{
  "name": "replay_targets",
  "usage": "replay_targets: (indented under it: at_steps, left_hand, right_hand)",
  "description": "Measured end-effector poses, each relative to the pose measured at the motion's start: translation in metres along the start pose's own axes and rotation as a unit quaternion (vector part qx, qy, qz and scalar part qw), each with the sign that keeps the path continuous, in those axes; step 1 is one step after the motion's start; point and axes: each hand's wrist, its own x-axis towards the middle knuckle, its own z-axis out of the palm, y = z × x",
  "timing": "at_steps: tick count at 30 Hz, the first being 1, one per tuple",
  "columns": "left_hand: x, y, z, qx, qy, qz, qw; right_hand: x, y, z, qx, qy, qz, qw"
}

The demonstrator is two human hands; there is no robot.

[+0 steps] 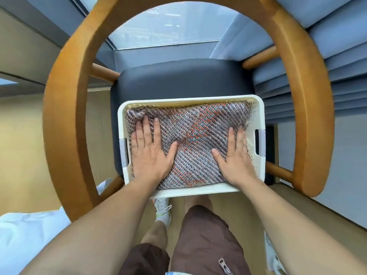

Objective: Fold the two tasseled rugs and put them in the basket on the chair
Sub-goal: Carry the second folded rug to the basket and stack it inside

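At far left, pale floor and a white cloth (23, 235) in the lower corner, only partly in view. Next, the curved wooden arm of the chair (59, 124), bending up and around over the dark seat cushion (178, 82). On that cushion, a white perforated basket (258, 120), with a slot handle on each short side. Inside the basket, a folded woven rug (194, 139) in grey, blue and orange, filling almost the whole bottom and bunched a little at the far left corner. Flat on the left part of the rug, the left hand (150, 149), palm down, fingers stretched and slightly spread, thumb pointing toward the middle, gripping nothing. Flat on the right part, close to the right wall of the basket, the right hand (234, 155), also palm down and fully spread, thumb turned inward, closed around nothing. Impossible to tell whether a second rug lies under the visible one. Below the basket, brown shorts (204, 235) and one white shoe (162, 209) on the floor. At far right, the other side of the chair arm, and behind it blue-grey pleated curtains (317, 66).
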Motion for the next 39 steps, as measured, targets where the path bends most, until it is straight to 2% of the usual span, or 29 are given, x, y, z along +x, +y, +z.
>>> replay_targets:
  at_steps: [3,4,5,7,8,9,12,14,23,27,30,32,35,39]
  left_hand:
    - [0.005,0.0,0.003,-0.001,-0.024,-0.001,1.0]
    - [0.002,0.0,-0.001,-0.01,-0.012,0.002,1.0]
    - [-0.002,0.0,-0.005,-0.024,0.01,0.013,1.0]
    - [-0.01,-0.004,-0.014,-0.044,0.08,0.045,0.995]
    - [-0.01,-0.006,-0.018,-0.048,0.109,0.053,0.992]
    - [-0.008,-0.007,-0.019,-0.05,0.12,0.048,0.99]
    - [0.002,-0.004,-0.016,-0.039,0.081,0.005,0.996]
    - [0.007,-0.002,-0.007,-0.023,0.063,-0.001,0.998]
    - [0.024,0.0,0.035,0.038,0.02,-0.016,0.999]
    - [0.022,0.0,0.028,0.008,-0.003,-0.005,1.0]
    - [0.013,0.003,0.008,-0.024,0.034,-0.006,0.999]
    - [0.001,0.01,-0.007,-0.037,0.058,0.017,0.997]
    - [-0.017,0.009,-0.007,0.003,0.044,0.121,0.992]
    - [-0.012,0.0,0.01,0.07,-0.026,0.117,0.99]
  right_hand:
    - [-0.003,-0.007,-0.005,-0.016,-0.016,0.014,1.0]
    - [-0.009,-0.013,-0.006,-0.033,0.008,0.028,0.999]
    - [-0.016,-0.02,-0.007,-0.047,0.07,0.028,0.996]
    - [-0.023,-0.038,-0.01,-0.061,0.233,-0.039,0.97]
    - [-0.02,-0.046,-0.013,-0.063,0.288,-0.08,0.952]
    - [-0.01,-0.05,-0.016,-0.061,0.3,-0.098,0.947]
    - [0.027,-0.042,-0.02,-0.095,0.197,-0.041,0.975]
    - [0.039,-0.029,-0.014,-0.124,0.169,-0.027,0.977]
    - [0.062,-0.021,0.012,-0.136,0.188,-0.019,0.973]
    - [0.059,-0.024,0.01,-0.13,0.172,-0.023,0.976]
    - [0.045,-0.036,-0.003,-0.11,0.207,-0.023,0.972]
    - [0.027,-0.049,-0.006,-0.098,0.236,-0.055,0.965]
    - [0.019,-0.059,0.008,-0.155,0.182,-0.112,0.965]
    - [0.041,-0.049,0.022,-0.214,0.12,-0.101,0.964]
